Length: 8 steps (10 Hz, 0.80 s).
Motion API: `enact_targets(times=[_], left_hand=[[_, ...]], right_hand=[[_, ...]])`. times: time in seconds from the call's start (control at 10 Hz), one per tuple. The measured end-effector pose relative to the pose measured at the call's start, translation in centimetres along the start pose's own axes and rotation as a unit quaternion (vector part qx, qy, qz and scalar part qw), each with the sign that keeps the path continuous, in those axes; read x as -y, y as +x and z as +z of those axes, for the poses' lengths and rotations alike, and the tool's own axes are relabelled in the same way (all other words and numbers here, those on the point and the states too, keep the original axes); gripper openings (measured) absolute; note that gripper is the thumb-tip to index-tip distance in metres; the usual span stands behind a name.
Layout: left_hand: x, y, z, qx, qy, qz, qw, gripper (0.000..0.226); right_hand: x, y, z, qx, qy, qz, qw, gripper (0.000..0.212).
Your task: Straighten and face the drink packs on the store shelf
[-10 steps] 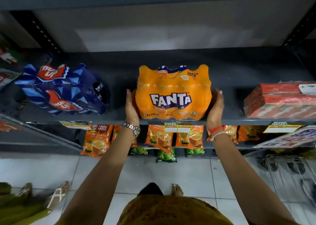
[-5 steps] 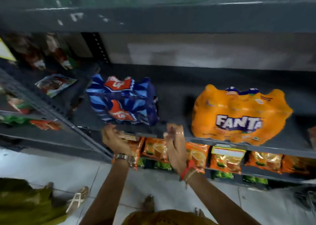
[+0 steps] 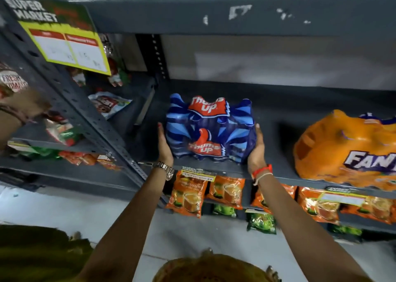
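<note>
A blue shrink-wrapped Thums Up pack (image 3: 209,129) sits near the front of the dark grey shelf (image 3: 276,118), its red logo facing me. My left hand (image 3: 164,146) presses flat against its left side and my right hand (image 3: 256,148) against its right side, so the pack is held between my palms. An orange Fanta pack (image 3: 347,151) stands to the right on the same shelf, partly cut off by the frame edge.
Orange tea pouches (image 3: 188,193) and green packets (image 3: 261,222) hang on the shelf below. A slanted perforated upright (image 3: 90,118) separates the left bay, which holds snack packets. A yellow price sign (image 3: 68,45) hangs at upper left. Another person's arm (image 3: 12,118) is at the left edge.
My hands left the sides of the Fanta pack, moved left along the shelf edge, and now clasp the Thums Up pack. The view shifted left with them.
</note>
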<state>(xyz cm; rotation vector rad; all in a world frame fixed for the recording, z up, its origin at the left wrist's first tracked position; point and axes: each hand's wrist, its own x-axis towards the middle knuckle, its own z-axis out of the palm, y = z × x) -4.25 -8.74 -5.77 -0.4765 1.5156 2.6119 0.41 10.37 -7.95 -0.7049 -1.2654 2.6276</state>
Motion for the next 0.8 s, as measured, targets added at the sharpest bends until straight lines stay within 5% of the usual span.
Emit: enact_targets(times=[0.6,0.7,0.8], left_hand=[[-0.1,-0.9,-2.6,-0.005,0.086,0.045,0.995,0.053],[-0.4,-0.9,-2.7,-0.021,0.059,0.071,0.996,0.056],[-1.3,-0.7,-2.9,-0.046,0.065,0.216,0.973,0.076]], right_hand=[[-1.1,-1.9,0.4,0.018,-0.107,-0.019,0.994,0.040],[-0.1,-2.8,-0.6,-0.021,-0.150,-0.091,0.984,0.041],[2.0,-4.4,-1.7,-0.036,-0.262,-0.232,0.936,0.051]])
